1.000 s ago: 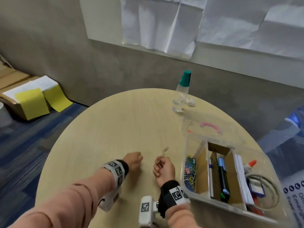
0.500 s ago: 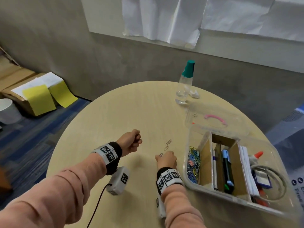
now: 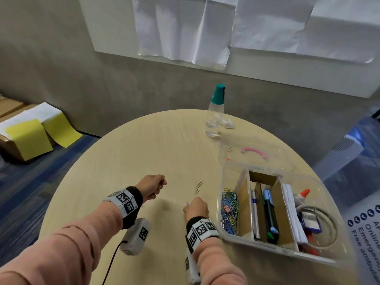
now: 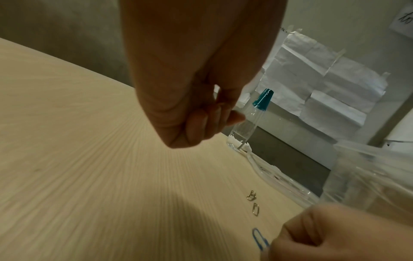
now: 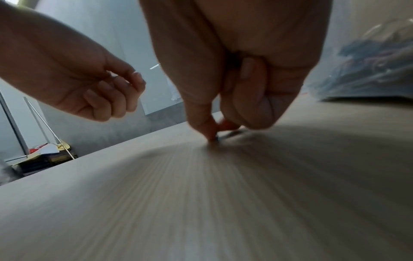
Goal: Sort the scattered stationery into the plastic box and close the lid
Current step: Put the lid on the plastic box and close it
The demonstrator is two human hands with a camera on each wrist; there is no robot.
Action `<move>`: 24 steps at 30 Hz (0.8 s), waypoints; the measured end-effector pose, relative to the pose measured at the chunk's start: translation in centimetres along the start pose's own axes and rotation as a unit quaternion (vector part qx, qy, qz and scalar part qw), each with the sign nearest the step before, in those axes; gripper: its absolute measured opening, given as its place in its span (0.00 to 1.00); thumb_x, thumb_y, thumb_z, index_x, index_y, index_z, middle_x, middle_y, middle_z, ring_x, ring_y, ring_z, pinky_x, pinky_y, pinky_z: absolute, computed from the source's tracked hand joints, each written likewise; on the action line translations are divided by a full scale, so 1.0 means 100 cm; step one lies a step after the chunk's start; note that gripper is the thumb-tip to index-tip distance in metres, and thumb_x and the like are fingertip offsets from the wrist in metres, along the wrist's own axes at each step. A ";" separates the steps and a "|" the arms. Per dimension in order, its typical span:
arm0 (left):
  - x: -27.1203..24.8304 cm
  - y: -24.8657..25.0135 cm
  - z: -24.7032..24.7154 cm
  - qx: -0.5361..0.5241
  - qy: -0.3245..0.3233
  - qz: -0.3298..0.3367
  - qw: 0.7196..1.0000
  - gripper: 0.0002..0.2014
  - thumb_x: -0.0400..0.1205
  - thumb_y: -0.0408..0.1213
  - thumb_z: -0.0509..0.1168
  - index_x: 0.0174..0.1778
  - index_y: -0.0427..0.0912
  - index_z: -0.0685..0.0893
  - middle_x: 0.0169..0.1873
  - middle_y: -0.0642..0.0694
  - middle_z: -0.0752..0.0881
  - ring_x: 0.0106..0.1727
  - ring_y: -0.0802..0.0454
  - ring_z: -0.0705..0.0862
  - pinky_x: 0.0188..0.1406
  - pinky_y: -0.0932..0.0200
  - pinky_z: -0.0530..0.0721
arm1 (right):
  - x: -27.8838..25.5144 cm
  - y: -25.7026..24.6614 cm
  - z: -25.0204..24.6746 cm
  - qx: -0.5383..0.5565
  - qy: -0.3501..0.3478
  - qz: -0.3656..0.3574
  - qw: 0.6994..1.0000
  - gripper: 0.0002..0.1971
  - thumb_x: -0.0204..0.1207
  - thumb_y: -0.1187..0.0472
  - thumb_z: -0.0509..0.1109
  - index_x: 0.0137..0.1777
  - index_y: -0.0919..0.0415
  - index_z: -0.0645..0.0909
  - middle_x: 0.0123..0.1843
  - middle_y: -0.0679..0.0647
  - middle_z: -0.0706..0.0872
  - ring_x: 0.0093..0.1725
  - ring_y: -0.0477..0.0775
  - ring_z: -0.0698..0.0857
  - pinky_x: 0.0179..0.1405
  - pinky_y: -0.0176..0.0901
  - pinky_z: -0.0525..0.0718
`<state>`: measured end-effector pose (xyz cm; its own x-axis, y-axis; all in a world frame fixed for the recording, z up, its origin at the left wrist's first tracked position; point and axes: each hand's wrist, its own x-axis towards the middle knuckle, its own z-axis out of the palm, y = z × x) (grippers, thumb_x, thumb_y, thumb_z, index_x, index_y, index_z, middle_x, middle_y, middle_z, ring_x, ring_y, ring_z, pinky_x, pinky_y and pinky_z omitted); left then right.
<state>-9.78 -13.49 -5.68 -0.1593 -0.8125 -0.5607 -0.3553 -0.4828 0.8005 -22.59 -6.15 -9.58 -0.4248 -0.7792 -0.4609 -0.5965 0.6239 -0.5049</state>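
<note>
A small blue wire paper clip (image 4: pixel 260 238) lay flat on the table, pinned under the thumb and fingertips of the right hand (image 3: pixel 196 207), which pinched at it just left of the clear plastic box (image 3: pixel 267 246). The left hand (image 3: pixel 152 186) hovered nearby, fingers curled; whether it held anything could not be told. Most of the sorting looked done: coloured clips, pens, paper and glue already filled the box's compartments. Left to gather were this clip and a few silver paper clips (image 3: pixel 198 187) beyond it, and the transparent lid with pink handle (image 3: pixel 255 154) lay off behind the box. The round pale wood table (image 3: pixel 127 161) also bore a clear bottle with teal cap (image 3: pixel 216 112), near a grey wall.
</note>
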 end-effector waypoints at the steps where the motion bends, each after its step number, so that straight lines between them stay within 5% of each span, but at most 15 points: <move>1: -0.001 0.001 0.000 0.005 -0.001 0.001 1.000 0.16 0.85 0.38 0.51 0.31 0.42 0.73 0.25 0.49 0.64 0.25 0.54 0.60 0.24 0.63 0.57 | 0.000 0.001 -0.003 0.003 -0.012 -0.003 1.000 0.11 0.80 0.64 0.62 0.36 0.64 0.72 0.39 0.56 0.81 0.43 0.57 0.81 0.40 0.41 0.76; 3: -0.001 0.004 0.002 0.012 -0.004 0.004 1.000 0.16 0.85 0.38 0.51 0.32 0.42 0.73 0.25 0.49 0.65 0.25 0.55 0.60 0.24 0.63 0.58 | -0.003 0.004 -0.004 0.059 -0.047 -0.026 0.997 0.17 0.79 0.62 0.60 0.28 0.59 0.64 0.29 0.51 0.70 0.33 0.52 0.74 0.32 0.39 0.71; 5: 0.001 0.008 0.004 0.017 -0.008 0.011 1.000 0.16 0.85 0.37 0.51 0.32 0.41 0.74 0.25 0.49 0.66 0.25 0.54 0.60 0.23 0.63 0.58 | -0.008 0.006 0.000 0.287 -0.099 -0.030 0.952 0.16 0.77 0.63 0.54 0.26 0.56 0.62 0.23 0.48 0.65 0.23 0.48 0.65 0.23 0.36 0.63; 7: 0.004 0.014 0.008 0.039 -0.015 0.018 0.999 0.16 0.85 0.37 0.52 0.32 0.41 0.75 0.25 0.49 0.66 0.25 0.54 0.60 0.24 0.63 0.58 | -0.012 0.011 0.005 0.578 -0.146 0.025 0.802 0.15 0.73 0.65 0.52 0.24 0.55 0.62 0.19 0.47 0.63 0.15 0.45 0.59 0.15 0.29 0.56; 9: 0.009 0.021 0.015 0.087 -0.018 0.028 0.996 0.16 0.85 0.37 0.53 0.33 0.40 0.77 0.25 0.49 0.66 0.25 0.54 0.61 0.24 0.63 0.58 | -0.012 0.013 0.005 0.731 -0.169 0.045 0.659 0.14 0.66 0.62 0.54 0.19 0.56 0.65 0.17 0.49 0.64 0.12 0.45 0.59 0.13 0.26 0.55; 11: 0.015 0.027 0.024 0.163 -0.019 0.051 0.985 0.16 0.85 0.38 0.54 0.38 0.37 0.83 0.26 0.48 0.68 0.25 0.54 0.63 0.25 0.62 0.61 | -0.008 0.015 0.001 0.780 -0.155 0.048 0.605 0.17 0.66 0.60 0.54 0.17 0.57 0.68 0.18 0.51 0.67 0.12 0.46 0.60 0.13 0.27 0.55; 14: 0.027 0.035 0.040 0.302 -0.026 0.105 0.947 0.15 0.84 0.40 0.58 0.51 0.36 0.87 0.36 0.46 0.80 0.33 0.53 0.75 0.35 0.60 0.72 | 0.002 0.015 -0.002 0.768 -0.079 0.081 0.630 0.24 0.81 0.54 0.53 0.23 0.59 0.70 0.17 0.51 0.70 0.10 0.45 0.62 0.12 0.26 0.55; 18: 0.047 0.039 0.063 0.391 -0.033 0.139 0.909 0.12 0.80 0.40 0.65 0.54 0.39 0.86 0.56 0.43 0.86 0.57 0.46 0.82 0.50 0.60 0.76 | 0.008 0.015 0.003 0.579 0.033 0.124 0.805 0.15 0.84 0.57 0.55 0.45 0.62 0.81 0.27 0.50 0.74 0.22 0.46 0.70 0.20 0.36 0.65; 21: 0.061 0.038 0.079 0.431 -0.035 0.146 0.890 0.14 0.77 0.44 0.68 0.53 0.39 0.86 0.56 0.42 0.86 0.58 0.46 0.83 0.49 0.59 0.78 | 0.016 0.014 0.005 0.446 0.149 0.084 0.879 0.13 0.83 0.64 0.57 0.50 0.69 0.82 0.38 0.57 0.79 0.40 0.54 0.76 0.41 0.39 0.69; 24: 0.070 0.035 0.090 0.469 -0.026 0.141 0.871 0.17 0.74 0.46 0.72 0.52 0.39 0.86 0.53 0.42 0.87 0.54 0.44 0.85 0.47 0.57 0.81 | 0.020 0.007 0.001 0.335 0.178 0.067 0.923 0.14 0.82 0.59 0.60 0.49 0.68 0.83 0.38 0.58 0.82 0.39 0.56 0.77 0.41 0.39 0.73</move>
<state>-20.44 -17.95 -8.71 -0.3954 -0.8279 -0.3979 -0.8879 0.2336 0.3963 -23.86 -7.26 -10.94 -0.7322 -0.5887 -0.3425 -0.0192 0.5205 -0.8537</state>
